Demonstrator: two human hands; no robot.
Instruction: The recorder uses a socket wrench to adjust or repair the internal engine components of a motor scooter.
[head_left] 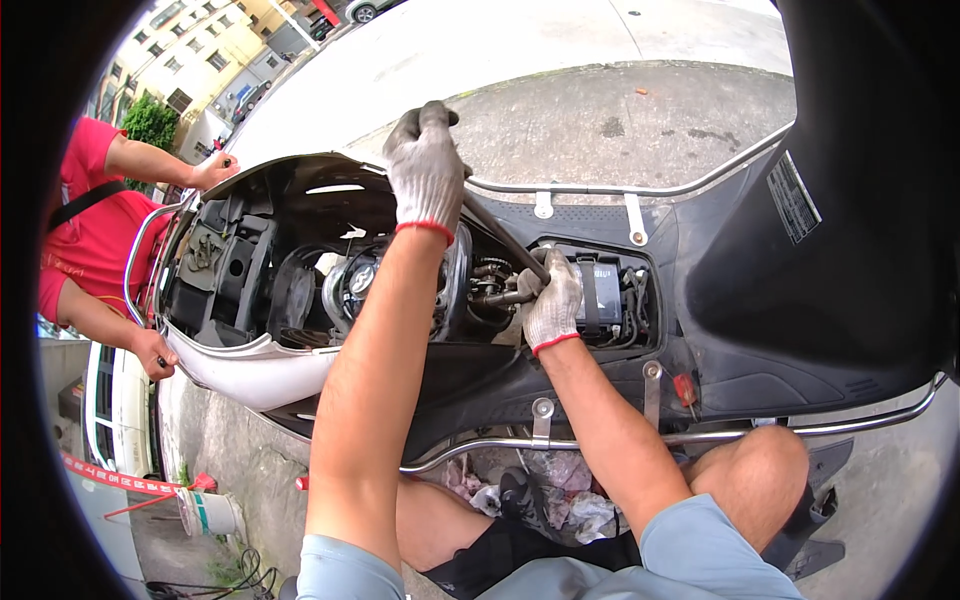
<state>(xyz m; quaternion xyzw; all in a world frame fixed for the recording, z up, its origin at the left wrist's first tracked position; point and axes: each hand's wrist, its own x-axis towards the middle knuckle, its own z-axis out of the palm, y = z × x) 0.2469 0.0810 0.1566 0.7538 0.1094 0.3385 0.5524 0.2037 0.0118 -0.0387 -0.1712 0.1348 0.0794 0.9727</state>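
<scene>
A long dark metal bar [502, 232] slants across the opened body of a scooter [295, 362]. My left hand [425, 165], in a whitish work glove with a red cuff, is closed round its upper end. At its lower end my right hand [556, 305], gloved the same way, is wrapped round the bar where it meets a shorter metal piece [500, 298] that points left into the engine bay. Whether that piece is a socket, I cannot tell. Beside my right hand lies a strapped battery [605, 290] in its compartment.
At the left, a person in a red shirt [100, 215] has both hands at the scooter's rear rail [133, 265]. A red-handled screwdriver [685, 388] lies on the footboard. Crumpled rags [590, 510] lie below the near side rail [700, 436]. A white bucket [212, 512] stands lower left.
</scene>
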